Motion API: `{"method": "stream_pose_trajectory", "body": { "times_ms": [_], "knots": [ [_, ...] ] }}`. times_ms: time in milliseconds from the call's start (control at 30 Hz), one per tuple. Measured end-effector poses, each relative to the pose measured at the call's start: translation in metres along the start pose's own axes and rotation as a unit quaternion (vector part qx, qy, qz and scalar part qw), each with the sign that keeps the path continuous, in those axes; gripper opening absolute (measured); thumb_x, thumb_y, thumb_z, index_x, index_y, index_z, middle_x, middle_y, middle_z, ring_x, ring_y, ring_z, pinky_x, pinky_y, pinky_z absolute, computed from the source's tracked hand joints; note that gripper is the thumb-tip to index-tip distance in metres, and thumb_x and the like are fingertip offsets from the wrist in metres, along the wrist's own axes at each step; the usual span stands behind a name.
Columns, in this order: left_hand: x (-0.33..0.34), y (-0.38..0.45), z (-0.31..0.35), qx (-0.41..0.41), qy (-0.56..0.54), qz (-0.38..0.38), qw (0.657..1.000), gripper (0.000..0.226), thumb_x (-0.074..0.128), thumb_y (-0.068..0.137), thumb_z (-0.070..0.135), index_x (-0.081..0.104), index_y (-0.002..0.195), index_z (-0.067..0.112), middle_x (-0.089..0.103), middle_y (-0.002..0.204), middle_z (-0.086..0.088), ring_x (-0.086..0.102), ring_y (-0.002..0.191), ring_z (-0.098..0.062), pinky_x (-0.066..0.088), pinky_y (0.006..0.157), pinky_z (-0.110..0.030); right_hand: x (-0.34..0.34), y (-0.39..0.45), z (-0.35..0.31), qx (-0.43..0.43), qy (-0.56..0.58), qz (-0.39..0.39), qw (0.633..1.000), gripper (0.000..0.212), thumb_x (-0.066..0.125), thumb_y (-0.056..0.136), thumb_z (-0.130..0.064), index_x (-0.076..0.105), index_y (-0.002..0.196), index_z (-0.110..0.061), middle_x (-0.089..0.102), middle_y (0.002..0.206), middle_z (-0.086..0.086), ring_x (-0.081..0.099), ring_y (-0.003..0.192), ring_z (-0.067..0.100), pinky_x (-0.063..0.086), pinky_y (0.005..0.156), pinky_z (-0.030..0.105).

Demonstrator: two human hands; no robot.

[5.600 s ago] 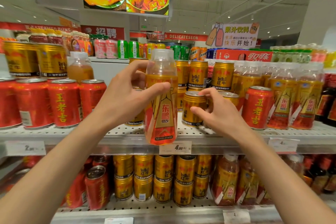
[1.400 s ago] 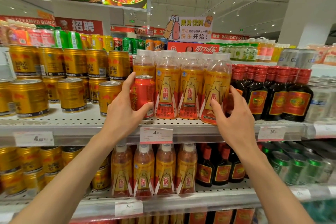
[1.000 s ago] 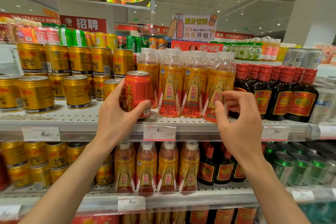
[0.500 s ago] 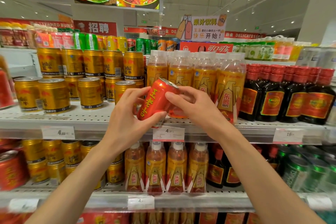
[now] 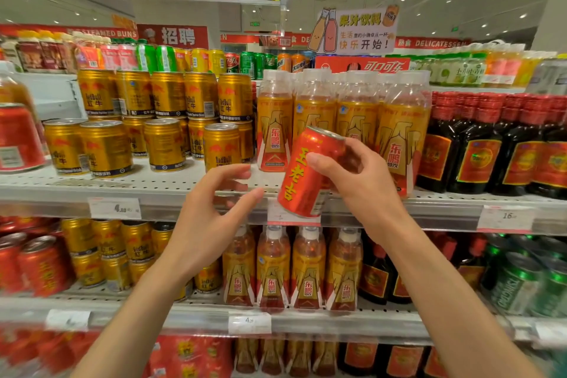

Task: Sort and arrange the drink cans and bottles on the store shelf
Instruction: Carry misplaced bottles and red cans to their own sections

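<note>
Right grip (image 5: 359, 181) clasps the tilted red can (image 5: 306, 175) beyond the shelf edge (image 5: 184, 193); left grip (image 5: 211, 209) spread, holding nothing.

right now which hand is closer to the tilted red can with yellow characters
Right. The right hand has its grip around the tilted red metal can with yellow characters, fingers wrapped on its upper part. The left hand is open just left of it, not touching.

- A red can (image 5: 306, 173) with yellow characters down its side is tilted, top leaning right, gripped by the right hand (image 5: 365, 181) in front of the shelf (image 5: 171, 193) edge.
- It is just right of the left hand (image 5: 214, 209), apart from its fingertips.
- Orange-labelled bottles (image 5: 356, 120) stand upright behind both hands.
</note>
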State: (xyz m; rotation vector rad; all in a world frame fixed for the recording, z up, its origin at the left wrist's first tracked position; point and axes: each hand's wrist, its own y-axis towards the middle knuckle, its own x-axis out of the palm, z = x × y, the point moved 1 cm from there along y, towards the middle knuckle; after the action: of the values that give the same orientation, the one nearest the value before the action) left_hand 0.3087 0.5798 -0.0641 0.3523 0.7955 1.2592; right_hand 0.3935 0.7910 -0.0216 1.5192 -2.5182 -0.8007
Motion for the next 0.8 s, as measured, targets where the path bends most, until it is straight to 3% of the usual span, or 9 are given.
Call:
{"method": "stream_pose_trajectory", "body": {
  "times_ms": [133, 367, 567, 800],
  "knots": [
    [-0.006, -0.038, -0.010, -0.071, -0.056, 0.035, 0.995, 0.031, 0.070, 0.090, 0.031, 0.065, 0.121, 0.031, 0.071, 0.108, 0.015, 0.067, 0.099, -0.003, 0.054, 0.080, -0.015, -0.004, -0.032, 0.008, 0.005, -0.012, -0.002, 1.000, 0.053, 0.075, 0.072, -0.057, 0.062, 0.119, -0.036, 0.072, 0.108, -0.014, 0.067, 0.099, -0.004, 0.051, 0.083, 0.024],
    [-0.013, -0.104, -0.044, -0.194, -0.069, 0.053, 0.977, 0.025, 0.072, 0.086, 0.034, 0.069, 0.111, 0.033, 0.072, 0.107, 0.013, 0.069, 0.098, -0.008, 0.056, 0.088, -0.034, 0.010, -0.091, 0.055, 0.080, -0.016, -0.012, 0.997, 0.061, 0.078, 0.062, -0.064, 0.060, 0.117, -0.047, 0.070, 0.107, -0.026, 0.067, 0.098, -0.003, 0.058, 0.087, 0.033],
    [-0.037, -0.122, -0.076, -0.219, -0.044, 0.032, 0.974, 0.017, 0.071, 0.089, 0.034, 0.070, 0.106, 0.034, 0.071, 0.108, 0.020, 0.067, 0.101, -0.001, 0.054, 0.090, -0.033, 0.042, -0.122, 0.079, 0.131, -0.027, 0.002, 0.991, 0.054, 0.079, 0.059, -0.060, 0.058, 0.109, -0.055, 0.065, 0.106, -0.036, 0.066, 0.098, -0.006, 0.057, 0.089, 0.033],
    [-0.099, -0.130, -0.136, -0.236, -0.074, -0.022, 0.969, 0.025, 0.069, 0.082, 0.046, 0.071, 0.105, 0.036, 0.072, 0.101, 0.015, 0.067, 0.096, -0.003, 0.052, 0.084, -0.029, 0.121, -0.147, 0.086, 0.186, -0.050, 0.054, 0.980, 0.067, 0.079, 0.054, -0.069, 0.059, 0.115, -0.052, 0.070, 0.110, -0.019, 0.071, 0.100, 0.009, 0.058, 0.093, 0.042]
  ]
}}
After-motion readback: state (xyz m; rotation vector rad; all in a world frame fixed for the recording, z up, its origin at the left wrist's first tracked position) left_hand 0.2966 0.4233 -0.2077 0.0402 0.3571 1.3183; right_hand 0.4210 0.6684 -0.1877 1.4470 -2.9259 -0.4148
